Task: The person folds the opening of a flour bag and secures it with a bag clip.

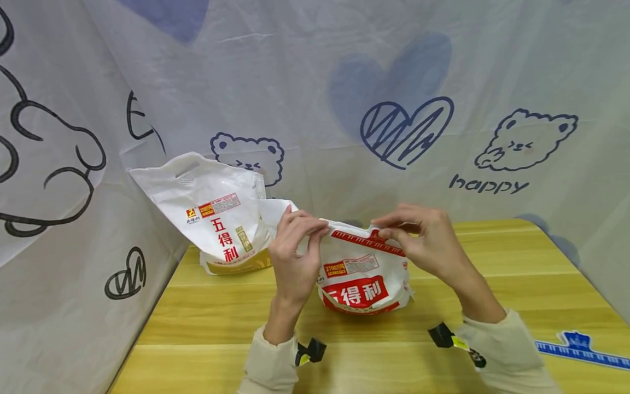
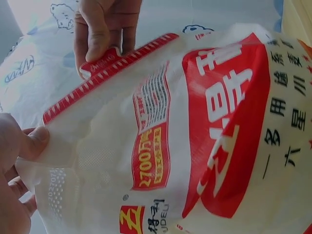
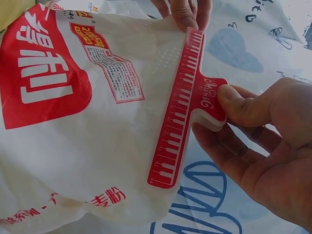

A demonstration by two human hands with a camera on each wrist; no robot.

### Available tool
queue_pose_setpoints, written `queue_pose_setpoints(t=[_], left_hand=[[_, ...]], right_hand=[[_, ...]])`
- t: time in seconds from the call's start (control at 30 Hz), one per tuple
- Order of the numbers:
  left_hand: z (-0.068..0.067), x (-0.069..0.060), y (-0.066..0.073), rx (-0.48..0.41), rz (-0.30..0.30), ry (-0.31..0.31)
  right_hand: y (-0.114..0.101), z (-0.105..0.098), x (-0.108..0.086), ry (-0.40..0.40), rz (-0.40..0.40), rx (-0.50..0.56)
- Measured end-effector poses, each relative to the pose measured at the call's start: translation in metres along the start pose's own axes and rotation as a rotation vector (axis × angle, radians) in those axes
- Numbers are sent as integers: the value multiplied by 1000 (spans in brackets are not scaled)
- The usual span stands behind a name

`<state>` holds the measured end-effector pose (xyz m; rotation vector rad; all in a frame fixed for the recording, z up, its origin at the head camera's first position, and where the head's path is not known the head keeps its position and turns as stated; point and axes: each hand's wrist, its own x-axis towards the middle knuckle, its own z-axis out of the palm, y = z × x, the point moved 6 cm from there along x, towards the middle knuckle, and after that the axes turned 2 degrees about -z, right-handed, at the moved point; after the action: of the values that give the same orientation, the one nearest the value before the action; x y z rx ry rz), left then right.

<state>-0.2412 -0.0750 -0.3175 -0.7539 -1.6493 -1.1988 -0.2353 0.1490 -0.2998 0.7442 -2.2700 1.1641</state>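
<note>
A white flour bag [image 1: 351, 250] with a red label stands on the table in the head view. Along its top edge lies a long red clip [image 3: 178, 117] printed with piano keys and the word Music. My right hand [image 1: 428, 241] pinches the clip's tab between thumb and fingers, clearest in the right wrist view. At the other end of the top edge, my left hand [image 1: 295, 257] pinches the bag's corner beside the clip's end. In the left wrist view, part of the left hand [image 2: 14, 170] is cut off by the frame.
A second white flour bag [image 1: 184, 200] with a gold bottom stands at the back left. At the right edge lies a blue piano-key clip [image 1: 576, 349] on the wooden table [image 1: 211, 334]. Behind hangs a printed cloth [image 1: 305, 87] with hearts and bears.
</note>
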Motion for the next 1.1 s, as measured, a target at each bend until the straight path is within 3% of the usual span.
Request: queue_pose_setpoints(t=[0.53, 0.87, 1.1], left_hand=[[3, -2, 0, -23, -17, 65], [0, 0, -1, 0, -35, 11], [1, 2, 0, 12, -34, -53]], right_hand=[[6, 4, -3, -35, 56, 40], [8, 7, -5, -85, 66, 32], [10, 7, -11, -77, 64, 48]])
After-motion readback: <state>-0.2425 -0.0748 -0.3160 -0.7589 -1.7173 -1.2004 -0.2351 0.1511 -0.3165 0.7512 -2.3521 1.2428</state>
